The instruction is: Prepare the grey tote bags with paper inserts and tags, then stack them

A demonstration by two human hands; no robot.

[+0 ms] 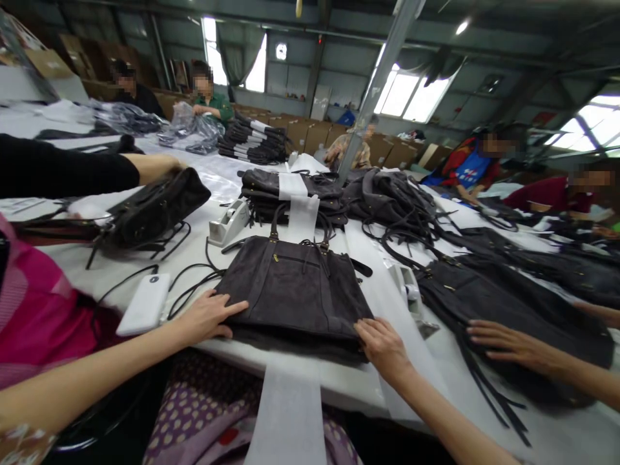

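Observation:
A dark grey handbag lies flat at the near edge of the white table, its handles pointing away from me. My left hand rests on the bag's left lower corner, fingers apart. At the right lower corner, my right hand touches the bag's edge with its fingers close together; whether the thumb pinches the underside is hidden. A long white paper strip hangs over the table edge below the bag. Behind the bag, another white strip lies against a stack of folded bags.
A white tape dispenser and a white phone with black cables are on the left. A co-worker's arm holds another bag. At right, another person's hand lies on a large dark bag. More people sit behind.

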